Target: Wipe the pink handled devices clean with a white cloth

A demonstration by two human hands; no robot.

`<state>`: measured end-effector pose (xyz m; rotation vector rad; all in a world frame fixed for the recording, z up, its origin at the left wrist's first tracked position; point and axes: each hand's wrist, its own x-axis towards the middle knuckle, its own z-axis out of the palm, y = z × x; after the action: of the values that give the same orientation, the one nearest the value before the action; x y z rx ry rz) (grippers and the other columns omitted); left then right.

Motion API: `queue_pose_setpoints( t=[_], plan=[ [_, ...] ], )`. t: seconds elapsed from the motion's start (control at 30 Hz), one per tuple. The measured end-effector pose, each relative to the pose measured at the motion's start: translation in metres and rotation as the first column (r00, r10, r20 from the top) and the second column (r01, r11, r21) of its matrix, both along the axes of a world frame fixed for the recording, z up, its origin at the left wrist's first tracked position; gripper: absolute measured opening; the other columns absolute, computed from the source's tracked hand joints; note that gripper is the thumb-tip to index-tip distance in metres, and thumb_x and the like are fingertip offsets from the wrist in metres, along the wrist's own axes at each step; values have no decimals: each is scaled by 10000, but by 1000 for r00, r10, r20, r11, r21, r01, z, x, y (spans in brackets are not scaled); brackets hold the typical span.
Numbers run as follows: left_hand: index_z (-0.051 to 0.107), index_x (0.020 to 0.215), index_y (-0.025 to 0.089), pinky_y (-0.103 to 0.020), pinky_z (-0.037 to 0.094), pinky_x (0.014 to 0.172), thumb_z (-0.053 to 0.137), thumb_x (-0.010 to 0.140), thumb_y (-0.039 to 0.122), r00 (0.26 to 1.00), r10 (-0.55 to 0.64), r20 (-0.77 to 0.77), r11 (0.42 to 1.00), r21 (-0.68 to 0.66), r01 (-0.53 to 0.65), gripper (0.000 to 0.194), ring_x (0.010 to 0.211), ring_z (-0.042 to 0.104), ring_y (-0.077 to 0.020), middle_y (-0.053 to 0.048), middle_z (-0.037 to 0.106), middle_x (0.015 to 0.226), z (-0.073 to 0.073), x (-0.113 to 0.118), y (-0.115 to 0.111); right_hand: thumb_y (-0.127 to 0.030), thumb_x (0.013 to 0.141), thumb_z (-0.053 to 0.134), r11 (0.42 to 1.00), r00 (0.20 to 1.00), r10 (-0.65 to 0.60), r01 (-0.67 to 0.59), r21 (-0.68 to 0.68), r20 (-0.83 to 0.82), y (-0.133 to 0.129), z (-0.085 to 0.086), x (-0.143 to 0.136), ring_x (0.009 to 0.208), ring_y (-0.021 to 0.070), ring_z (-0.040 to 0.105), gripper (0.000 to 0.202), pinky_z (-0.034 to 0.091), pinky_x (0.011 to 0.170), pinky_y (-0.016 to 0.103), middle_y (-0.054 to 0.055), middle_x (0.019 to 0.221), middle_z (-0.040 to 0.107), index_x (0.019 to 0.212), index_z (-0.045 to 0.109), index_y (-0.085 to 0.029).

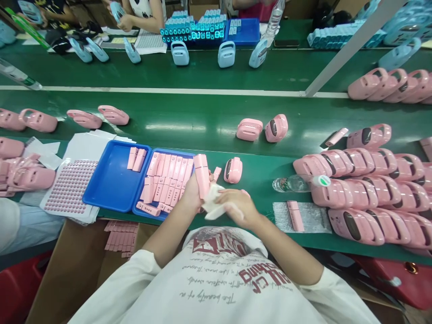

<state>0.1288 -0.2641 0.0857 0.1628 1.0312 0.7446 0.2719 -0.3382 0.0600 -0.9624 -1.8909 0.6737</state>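
Observation:
My left hand (192,192) is wrapped round a pink rectangular piece (201,174), held upright beside the blue tray. Pinched in my right hand (239,206) is a white cloth (213,202), which lies against the lower part of that piece. Just behind my hands are a small pink part (217,173) and a rounded pink casing (233,170) on the green table. To the left, a blue tray (135,210) holds rows of similar pink pieces, and a second blue tray (111,175) next to it has two pink pieces in its upper corner.
Rows of pink casings (354,193) fill the right side, beside a lying plastic bottle (293,183). A pink piece (295,216) rests on bubble wrap (315,218). Sticker sheets (70,186) lie left. Two casings stand on the middle strip (189,121). Across, a person's hand (126,22) holds a blue casing.

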Motion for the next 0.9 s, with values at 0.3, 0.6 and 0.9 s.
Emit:
queue_pose_setpoints(
  t=[0.3,0.6,0.9],
  plan=[
    [526,732,125,-150,352,371,376,906,200,994,63,87,995,-85,-56,241,403,445,-72,0,473,545,-15,-9,27,-349,963,261,416,445,-575,882,-223,686,145,-27,112,914,197,547,428,404,795,305,164,1152,539,1160,553,-106],
    [576,962,85,-211,485,499,374,913,205,935,-83,-346,995,23,96,240,548,581,-103,-55,598,710,-66,-14,92,-159,899,360,438,491,-378,842,-316,785,207,-52,120,1078,246,544,418,413,884,334,194,1289,439,1304,452,-113],
    [594,1077,64,-222,473,518,616,756,43,712,-295,-637,872,126,474,322,581,585,-115,-66,638,787,-133,75,179,-279,883,442,358,556,-425,828,-432,714,103,-33,110,932,173,587,240,360,727,223,65,1001,635,1037,583,-161]
  ],
)
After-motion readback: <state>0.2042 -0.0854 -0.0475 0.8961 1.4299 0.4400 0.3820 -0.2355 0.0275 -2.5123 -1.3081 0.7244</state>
